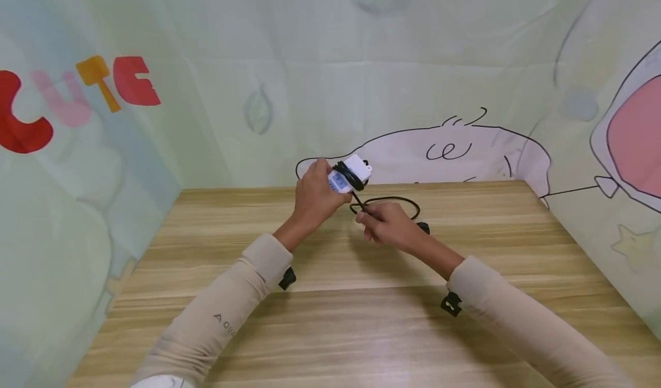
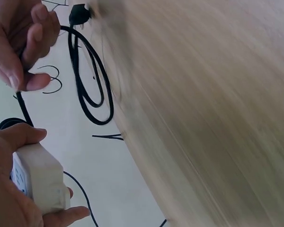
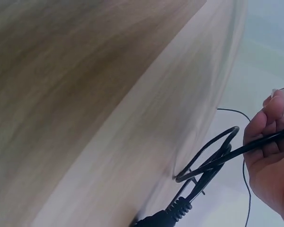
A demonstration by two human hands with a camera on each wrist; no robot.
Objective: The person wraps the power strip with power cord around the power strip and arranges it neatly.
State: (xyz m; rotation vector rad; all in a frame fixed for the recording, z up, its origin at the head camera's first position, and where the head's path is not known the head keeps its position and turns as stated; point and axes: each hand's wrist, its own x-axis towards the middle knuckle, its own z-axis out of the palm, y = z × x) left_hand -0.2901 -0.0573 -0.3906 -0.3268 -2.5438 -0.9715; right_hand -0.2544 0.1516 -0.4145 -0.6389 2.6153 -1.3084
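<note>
While the left hand [image 1: 316, 196] grips a socket [image 1: 338, 181], the right [image 1: 395, 226] pinches cord [image 1: 358, 201].

Looped black cable [image 3: 222, 160] crosses the right grip [image 3: 272, 163].

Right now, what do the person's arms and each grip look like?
The left sleeve and right sleeve are long and beige, each with a plain cuff. Dark lettering, only partly readable, marks the left one. The left grip and right grip are ungloved hands. A small black piece shows beside each sleeve.
</note>
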